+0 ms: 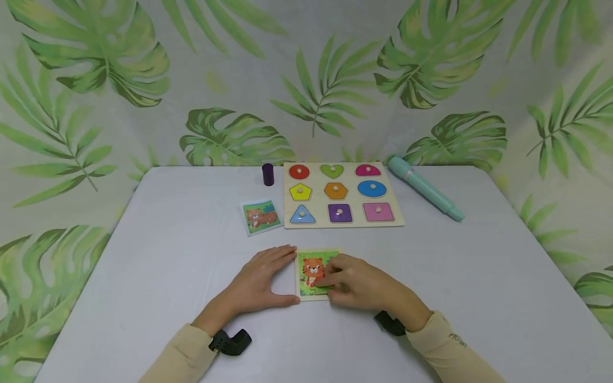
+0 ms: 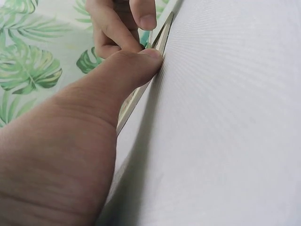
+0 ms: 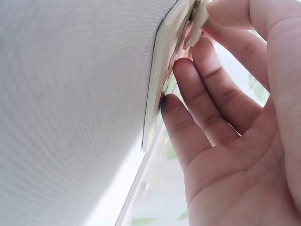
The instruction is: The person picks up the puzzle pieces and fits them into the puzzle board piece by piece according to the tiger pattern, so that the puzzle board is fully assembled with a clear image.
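Observation:
A small wooden jigsaw puzzle (image 1: 305, 293) with an orange tiger on green lies in front of me. My left hand (image 1: 258, 279) is spread along its left side, fingertips at the far left corner and thumb at the near one; the left wrist view shows the thumb (image 2: 141, 63) against the frame's edge. Over the right half, my right hand (image 1: 359, 282) pinches a puzzle piece (image 3: 196, 26) between thumb and index finger, tilted above the board. Its other fingers (image 3: 188, 87) reach down to the board's face. The hand covers the puzzle's right part in the head view.
Beyond the puzzle stand a tiger picture card (image 1: 262, 217), a dark purple cylinder (image 1: 268, 174) and a wooden board of knobbed shapes (image 1: 345, 223). A mint-green stick-like tube (image 1: 426, 189) lies at the back right. Leaf-print cloth (image 1: 321, 90) hangs behind the white table (image 1: 167, 239).

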Demonstrator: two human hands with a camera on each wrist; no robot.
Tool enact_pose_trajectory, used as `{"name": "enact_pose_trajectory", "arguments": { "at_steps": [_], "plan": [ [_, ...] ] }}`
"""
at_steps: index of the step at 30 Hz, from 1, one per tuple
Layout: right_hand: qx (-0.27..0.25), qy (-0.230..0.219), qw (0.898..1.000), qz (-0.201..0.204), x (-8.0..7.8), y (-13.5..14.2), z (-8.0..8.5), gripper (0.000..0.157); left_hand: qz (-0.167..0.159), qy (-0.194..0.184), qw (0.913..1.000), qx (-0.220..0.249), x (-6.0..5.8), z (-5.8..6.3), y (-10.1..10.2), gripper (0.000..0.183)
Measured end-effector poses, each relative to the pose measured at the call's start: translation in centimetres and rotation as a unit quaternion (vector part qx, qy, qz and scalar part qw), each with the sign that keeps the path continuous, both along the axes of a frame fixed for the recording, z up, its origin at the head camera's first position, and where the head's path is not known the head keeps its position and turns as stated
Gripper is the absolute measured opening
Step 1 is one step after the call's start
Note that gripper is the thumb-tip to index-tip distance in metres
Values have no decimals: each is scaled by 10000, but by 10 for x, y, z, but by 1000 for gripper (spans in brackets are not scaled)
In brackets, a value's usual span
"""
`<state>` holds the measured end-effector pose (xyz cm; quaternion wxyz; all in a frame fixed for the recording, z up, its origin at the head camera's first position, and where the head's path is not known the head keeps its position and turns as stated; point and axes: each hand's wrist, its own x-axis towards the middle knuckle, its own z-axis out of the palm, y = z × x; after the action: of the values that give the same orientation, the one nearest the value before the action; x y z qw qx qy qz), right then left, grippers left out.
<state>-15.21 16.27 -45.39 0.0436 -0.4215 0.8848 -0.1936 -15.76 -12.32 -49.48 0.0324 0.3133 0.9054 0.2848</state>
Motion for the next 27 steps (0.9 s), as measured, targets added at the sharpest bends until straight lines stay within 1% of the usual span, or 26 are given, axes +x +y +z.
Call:
{"name": "enact_pose_trajectory", "arguments": {
  "at_steps": [11,18,27],
  "plan": [
    [48,9,10000,43,-1,0,-4,31,10,-32,10000,11,0,0,-1,96],
    [79,-86,9999,-6,0,2,-3,31,-3,-59,10000,-20,0,0,1,96],
    [88,-115,9999,10,0,2,-2,31,35,-1,10000,-37,0,0,0,96]
  ]
}}
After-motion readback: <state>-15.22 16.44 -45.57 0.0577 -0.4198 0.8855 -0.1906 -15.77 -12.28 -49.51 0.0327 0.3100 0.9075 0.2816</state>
